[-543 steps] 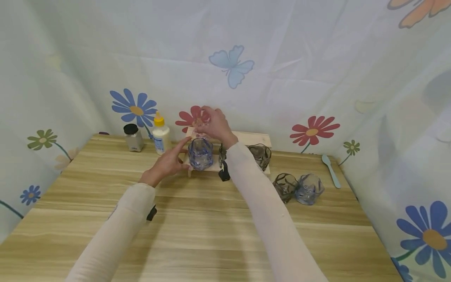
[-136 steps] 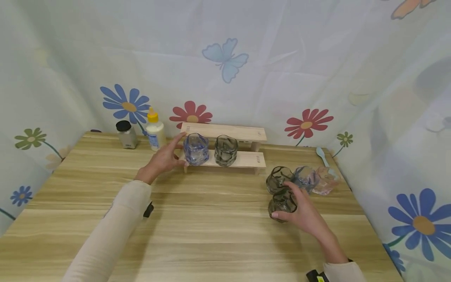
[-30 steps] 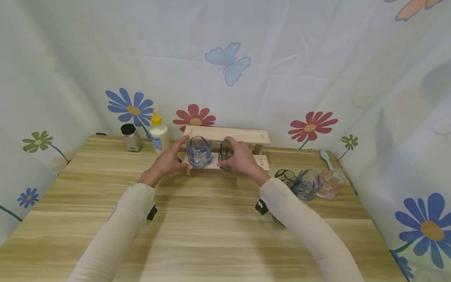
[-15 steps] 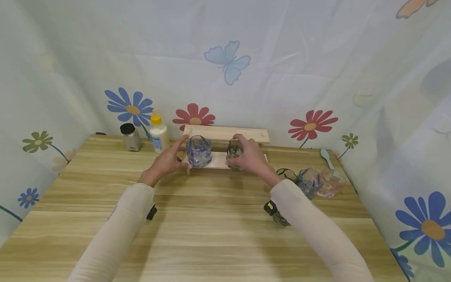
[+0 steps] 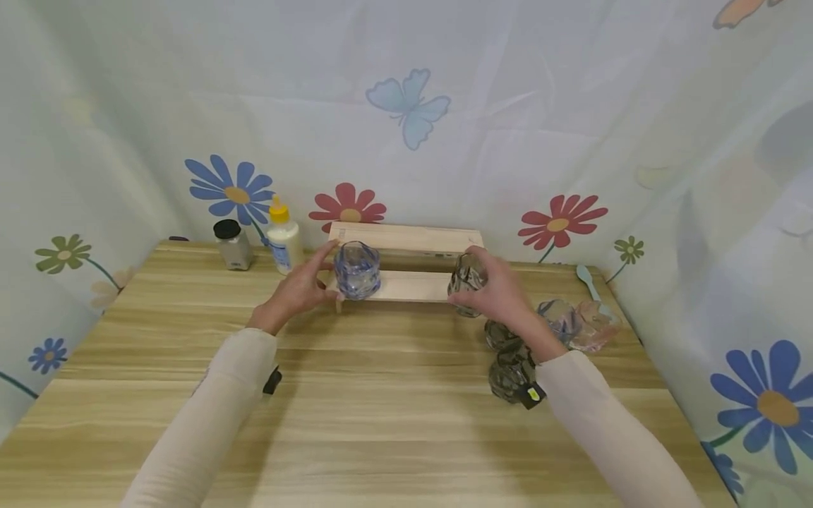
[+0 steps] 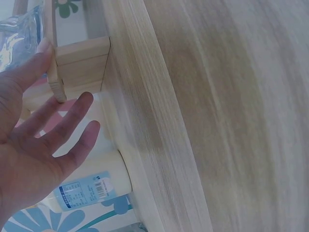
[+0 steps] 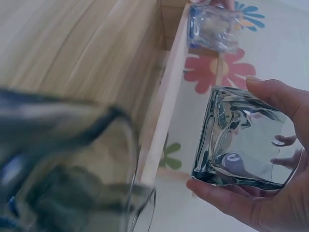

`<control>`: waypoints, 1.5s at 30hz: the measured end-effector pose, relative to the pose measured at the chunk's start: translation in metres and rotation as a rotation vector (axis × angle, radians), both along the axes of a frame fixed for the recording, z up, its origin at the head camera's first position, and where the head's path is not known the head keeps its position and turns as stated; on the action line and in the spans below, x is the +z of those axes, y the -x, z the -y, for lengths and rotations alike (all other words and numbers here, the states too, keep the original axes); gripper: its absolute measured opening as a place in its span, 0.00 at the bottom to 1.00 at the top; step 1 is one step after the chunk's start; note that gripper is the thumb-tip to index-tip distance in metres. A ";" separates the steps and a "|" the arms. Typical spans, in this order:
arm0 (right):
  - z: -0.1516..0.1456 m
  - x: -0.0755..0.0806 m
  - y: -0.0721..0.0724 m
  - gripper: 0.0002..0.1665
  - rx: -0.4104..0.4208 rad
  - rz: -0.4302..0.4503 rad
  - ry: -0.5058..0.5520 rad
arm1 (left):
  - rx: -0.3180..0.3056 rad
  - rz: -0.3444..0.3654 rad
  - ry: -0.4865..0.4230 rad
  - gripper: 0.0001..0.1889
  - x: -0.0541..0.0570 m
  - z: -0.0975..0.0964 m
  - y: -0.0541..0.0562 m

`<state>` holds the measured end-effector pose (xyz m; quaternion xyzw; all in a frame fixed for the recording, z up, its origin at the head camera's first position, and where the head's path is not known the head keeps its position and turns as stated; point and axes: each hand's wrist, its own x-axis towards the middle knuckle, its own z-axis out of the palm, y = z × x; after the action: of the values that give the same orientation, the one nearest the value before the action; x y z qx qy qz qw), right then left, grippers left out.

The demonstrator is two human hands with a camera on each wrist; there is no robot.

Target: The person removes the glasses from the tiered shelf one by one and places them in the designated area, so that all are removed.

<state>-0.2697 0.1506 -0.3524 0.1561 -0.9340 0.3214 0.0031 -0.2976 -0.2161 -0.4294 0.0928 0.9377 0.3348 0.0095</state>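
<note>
My right hand grips a dark grey faceted glass at the right end of the lower shelf of a wooden two-tier rack. In the right wrist view, a gap shows between this glass's base and the shelf. A blue faceted glass stands upright on the lower shelf's left end. My left hand holds the rack's left end, thumb and index finger on either side of the shelf board in the left wrist view, its other fingers spread. The upper shelf bears nothing.
Right of the rack, two dark grey glasses, a blue glass and a pink glass cluster on the wooden table. A light-blue spoon lies behind them. Left stand a yellow-capped bottle and a black-lidded jar.
Earlier, the right hand held the pink glass by the upper shelf, then a grey glass on the table. Within the last second it carried the shelf's grey glass rightward. The left hand stays put.
</note>
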 end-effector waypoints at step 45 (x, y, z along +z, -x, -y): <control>-0.136 -0.021 -0.100 0.57 -0.222 -0.049 -0.019 | -0.005 0.001 0.011 0.56 0.001 0.000 0.000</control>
<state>-0.1694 0.2868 -0.3729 0.0597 -0.9482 0.3064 0.0597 -0.2973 -0.2164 -0.4279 0.0948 0.9393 0.3295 0.0113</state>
